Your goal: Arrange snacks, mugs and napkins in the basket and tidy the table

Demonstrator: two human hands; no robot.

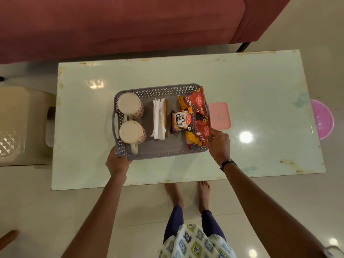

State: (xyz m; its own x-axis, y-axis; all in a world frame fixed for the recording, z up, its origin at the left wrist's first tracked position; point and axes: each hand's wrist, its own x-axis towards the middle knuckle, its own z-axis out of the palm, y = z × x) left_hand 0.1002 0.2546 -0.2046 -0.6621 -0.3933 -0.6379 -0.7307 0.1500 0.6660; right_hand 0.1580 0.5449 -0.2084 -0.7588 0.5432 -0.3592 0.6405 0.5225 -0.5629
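A grey perforated basket (158,90) sits in the middle of the pale glass table (260,86). Inside it, two white mugs with red dots stand at the left, one farther (129,105) and one nearer (131,131). A stack of white napkins (159,118) lies in the middle. At the right are a salted peanuts packet (181,121) and two red snack packets, one farther (195,101) and one nearer (199,134). My left hand (116,162) grips the basket's near left corner. My right hand (220,144) holds the basket's right side at the nearer red packet.
A pink lidded box (219,116) lies on the table just right of the basket. A red sofa (130,25) runs along the far side. A cream plastic stool (20,123) stands left of the table. A pink bowl-shaped item (323,120) is under the table's right edge.
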